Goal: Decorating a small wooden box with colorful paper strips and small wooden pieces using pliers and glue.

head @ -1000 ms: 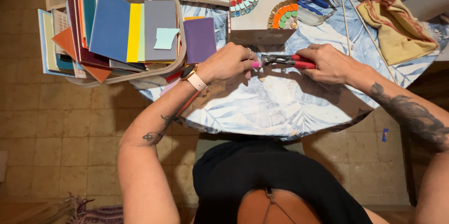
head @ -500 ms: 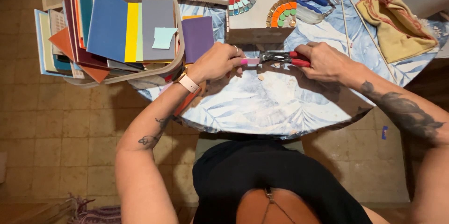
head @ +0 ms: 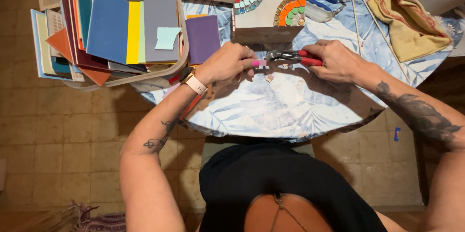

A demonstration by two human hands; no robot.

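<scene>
While our left hand [head: 227,62] pinches a small pink tile piece [head: 262,62] level above the bench [head: 290,111] centre, our right hand [head: 339,60] closes round red-handled nippers [head: 293,57], jaws at the piece's edge, presumably for a controlled cut.

Head view, straight down, near table [head: 290,111]

round blue leaf-print table [head: 290,111], worn tan tiled floor [head: 63,130].
</scene>
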